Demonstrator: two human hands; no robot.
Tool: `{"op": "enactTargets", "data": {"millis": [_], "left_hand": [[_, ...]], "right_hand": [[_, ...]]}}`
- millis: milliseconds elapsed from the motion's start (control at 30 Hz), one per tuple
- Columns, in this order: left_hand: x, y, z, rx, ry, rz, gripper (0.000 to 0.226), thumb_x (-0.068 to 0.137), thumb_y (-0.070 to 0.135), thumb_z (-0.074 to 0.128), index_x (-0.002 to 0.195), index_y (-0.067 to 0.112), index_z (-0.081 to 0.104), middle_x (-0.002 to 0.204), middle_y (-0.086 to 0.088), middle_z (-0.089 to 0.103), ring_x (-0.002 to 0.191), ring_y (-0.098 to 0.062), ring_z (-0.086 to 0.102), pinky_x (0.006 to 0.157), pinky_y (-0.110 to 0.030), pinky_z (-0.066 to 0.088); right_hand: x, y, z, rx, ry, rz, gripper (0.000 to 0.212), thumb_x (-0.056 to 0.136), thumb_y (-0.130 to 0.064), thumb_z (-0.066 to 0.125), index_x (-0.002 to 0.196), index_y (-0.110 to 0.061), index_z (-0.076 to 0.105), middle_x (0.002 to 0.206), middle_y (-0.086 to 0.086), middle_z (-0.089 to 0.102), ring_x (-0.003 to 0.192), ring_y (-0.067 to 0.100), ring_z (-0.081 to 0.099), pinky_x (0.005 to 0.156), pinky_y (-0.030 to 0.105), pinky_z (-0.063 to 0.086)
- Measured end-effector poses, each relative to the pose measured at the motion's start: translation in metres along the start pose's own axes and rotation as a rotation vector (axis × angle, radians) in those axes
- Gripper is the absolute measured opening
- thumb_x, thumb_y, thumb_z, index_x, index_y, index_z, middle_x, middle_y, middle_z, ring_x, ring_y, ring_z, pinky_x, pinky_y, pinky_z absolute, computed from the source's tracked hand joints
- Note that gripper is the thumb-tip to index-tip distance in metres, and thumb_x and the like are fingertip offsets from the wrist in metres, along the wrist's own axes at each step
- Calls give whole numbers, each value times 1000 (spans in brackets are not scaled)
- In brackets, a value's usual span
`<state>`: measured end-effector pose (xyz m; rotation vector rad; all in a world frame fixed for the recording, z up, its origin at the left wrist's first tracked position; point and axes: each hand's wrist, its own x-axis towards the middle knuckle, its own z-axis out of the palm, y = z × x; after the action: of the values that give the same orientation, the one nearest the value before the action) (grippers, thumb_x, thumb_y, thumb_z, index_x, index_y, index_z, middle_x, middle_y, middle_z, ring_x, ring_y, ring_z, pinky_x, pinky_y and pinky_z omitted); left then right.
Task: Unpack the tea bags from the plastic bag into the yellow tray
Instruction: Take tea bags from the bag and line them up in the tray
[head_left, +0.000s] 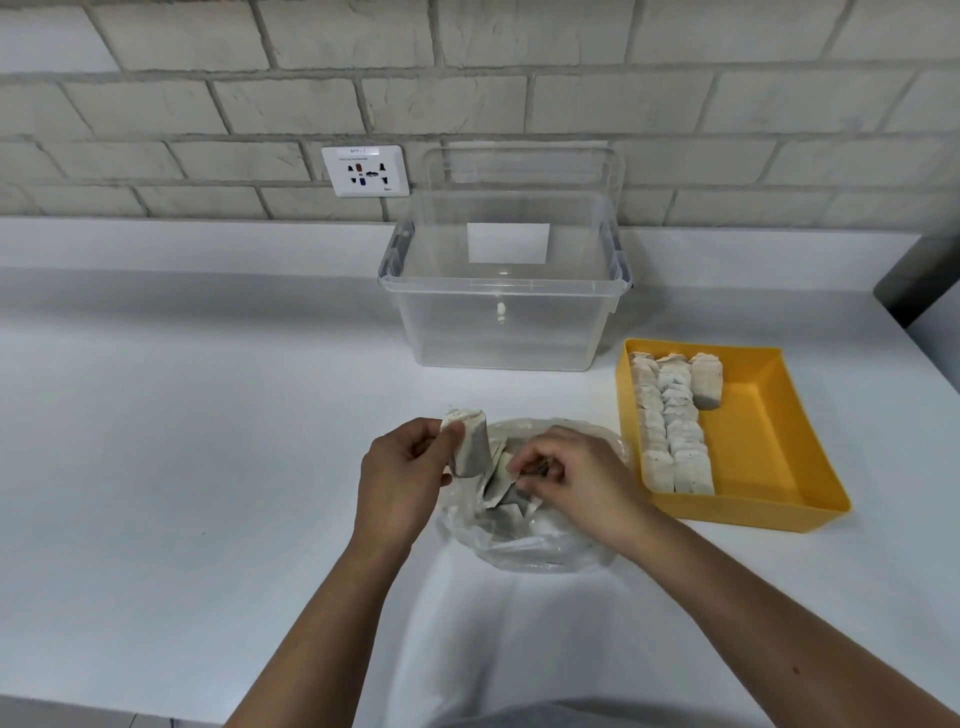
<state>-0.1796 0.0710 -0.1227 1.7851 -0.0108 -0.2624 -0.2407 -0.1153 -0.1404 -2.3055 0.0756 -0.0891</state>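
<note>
While speckled tea bags (470, 444) are gripped by the left hand (402, 478),
another tea bag (501, 465) is pinched by the right hand (582, 478).

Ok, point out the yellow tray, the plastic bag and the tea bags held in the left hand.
yellow tray (748, 441): head view, bare floor.
plastic bag (524, 551): head view, crumpled near edge.
held tea bags (470, 447): head view, front face of the stack.

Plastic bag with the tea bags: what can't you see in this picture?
Head view:
- Clear crumpled plastic bag: the right hand, pinching inside it, and wrinkled film hide how many loose tea bags remain.
- Stack of tea bags gripped by the left hand: its count is blurred.
- White wall socket: label too small to read.
</note>
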Motion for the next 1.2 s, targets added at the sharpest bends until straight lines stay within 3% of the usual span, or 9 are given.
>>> {"op": "enactTargets", "data": {"millis": [100,333,467,633,733,833,933,1133,1200], "left_hand": [[1,-1,1,9,-3,-8,19,94,24,66,80,14,75,82,-16,72,85,-33,69,72,-32,61],[0,2,-4,-20,17,-35,18,96,23,64,85,19,78,79,0,76,79,-18,71,70,-26,59],[-3,4,-3,-67,-5,-54,19,97,21,63,88,16,78,77,3,76,75,-9,70,70,-23,59],[-7,6,5,-63,-114,-74,18,97,20,62,89,16,78,86,-4,76,78,-11,69,79,-28,60],[-13,10,11,-51,-220,-70,20,97,19,62,87,13,78,78,-1,73,74,-10,66,75,-24,59],[-18,11,15,-73,-272,-77,22,97,19,63,84,6,76,76,-13,67,74,-18,62,80,-36,60],[-20,11,15,-93,-298,-80,21,97,17,61,88,7,77,93,-35,64,77,-25,60,90,-49,56],[-21,12,14,-114,-281,-87,21,97,18,62,92,4,78,99,-29,69,81,-26,64,84,-40,60],[-21,11,15,-115,-273,-99,22,98,18,61,91,5,78,98,-26,72,82,-29,68,84,-38,60]], "right_hand": [[-1,0,15,-251,-112,-44,17,83,-31,71,100,-34,71,96,-15,53,86,5,57,73,26,45],[-11,1,-1,-256,-85,-33,18,81,-49,70,96,-40,75,94,-15,56,84,1,55,70,22,44],[-25,5,-21,-88,-97,-7,10,77,-38,78,86,-37,77,85,-16,64,78,3,61,69,24,50],[-31,-5,-30,442,-57,175,5,82,-20,75,86,-17,76,79,-1,72,68,16,63,68,31,54],[-28,-14,-31,705,-44,279,9,83,-12,72,89,-5,73,67,6,66,60,15,59,60,25,51],[-23,-21,-27,722,26,286,10,81,-11,74,89,-4,73,65,3,66,57,12,57,56,20,48],[-20,-24,-25,743,89,276,8,81,-10,74,87,-5,74,66,2,65,55,9,54,56,18,47],[-16,-23,-22,616,188,246,5,79,-14,78,83,-11,75,70,4,68,59,11,54,59,22,47],[-16,-26,-24,772,140,289,7,81,-11,75,85,-6,73,68,3,66,56,10,53,57,21,45]]}}
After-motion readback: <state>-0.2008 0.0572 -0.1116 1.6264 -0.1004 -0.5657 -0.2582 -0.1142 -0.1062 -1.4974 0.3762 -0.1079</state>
